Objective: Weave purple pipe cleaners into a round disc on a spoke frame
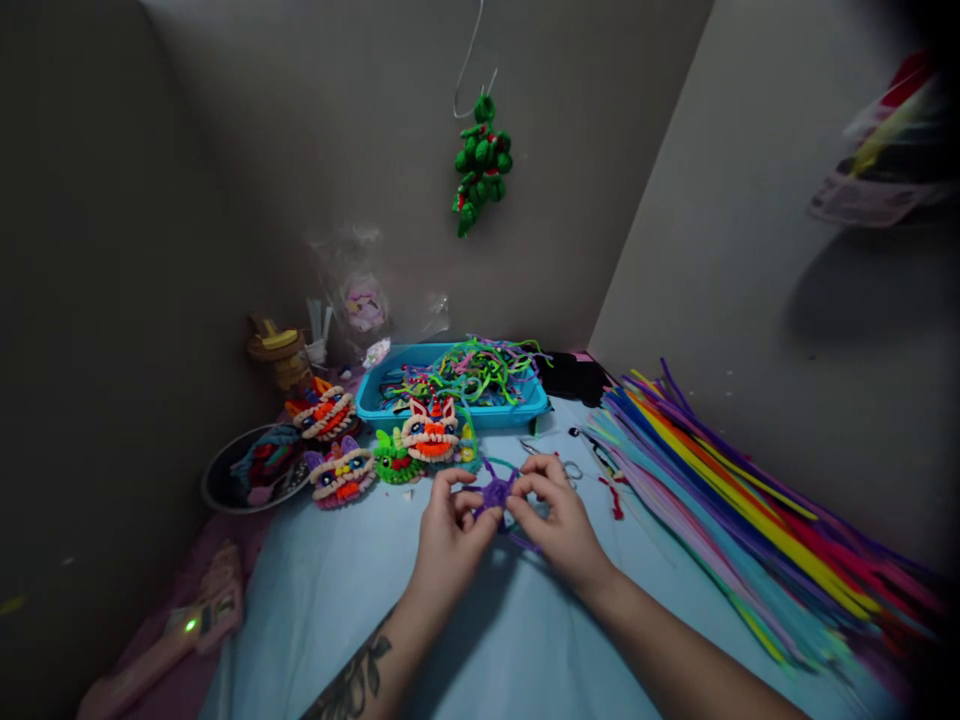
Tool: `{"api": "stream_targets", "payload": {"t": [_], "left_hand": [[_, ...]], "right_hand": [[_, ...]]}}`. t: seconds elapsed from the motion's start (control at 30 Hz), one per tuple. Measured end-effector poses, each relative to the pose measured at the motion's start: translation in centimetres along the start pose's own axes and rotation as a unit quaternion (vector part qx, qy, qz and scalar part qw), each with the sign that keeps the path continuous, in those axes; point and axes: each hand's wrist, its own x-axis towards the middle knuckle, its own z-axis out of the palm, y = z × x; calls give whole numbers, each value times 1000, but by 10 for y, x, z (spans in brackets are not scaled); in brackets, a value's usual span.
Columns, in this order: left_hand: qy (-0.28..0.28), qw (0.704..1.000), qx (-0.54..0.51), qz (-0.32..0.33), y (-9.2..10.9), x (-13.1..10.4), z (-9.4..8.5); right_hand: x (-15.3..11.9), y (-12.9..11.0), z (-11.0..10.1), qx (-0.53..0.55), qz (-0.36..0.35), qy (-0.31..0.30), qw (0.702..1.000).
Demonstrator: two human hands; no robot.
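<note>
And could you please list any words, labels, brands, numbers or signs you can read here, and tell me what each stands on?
None can be read in this view.
Hanging plastic packet at the right: too blurred to tell whether its marks are print.
Pink device with a green light, lower left: any marking is too small and blurred to read.

Green-and-red ornament (pixel 484 160) hangs on a wire hook (pixel 455 106). Left side: 1 round bowl (pixel 209 497), 1 pink device (pixel 217 612) with green light (pixel 190 626) lit.
</note>
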Motion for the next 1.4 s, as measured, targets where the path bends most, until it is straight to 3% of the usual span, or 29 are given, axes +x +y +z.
{"api": "stream_targets", "payload": {"t": [0.23,0.4,0.53,0.7,0.8,0.87,1.0,1.07,1.2,1.4], "left_hand": [[-4,1000,-17,-18,-2,1,0],[46,997,-49,-22,-3,6,-5],[90,993,-78,-23,-1,10,-10],[104,992,-64,-12,1,14,-13],[125,992,-16,23,1,14,-14],[139,989,15,41,1,14,-14],[134,989,45,50,1,14,-15],[124,991,32,42,1,14,-16],[98,995,-24,5,1,14,-16],[40,998,-49,-14,-3,8,-7]], "right_hand": [[2,0,-1,6,11,-1,1000],[0,3,-6,52,-5,8,999],[-3,5,-8,84,-72,-48,993],[-6,2,-7,77,-94,-90,989],[-7,-2,-11,205,-117,-98,967],[-8,-6,-14,286,-134,-135,939],[-8,-10,-18,344,-130,-207,907],[-7,-10,-19,313,-111,-200,922],[-6,-7,-14,115,-69,-171,976],[-7,3,5,-1,-54,-34,998]]}}
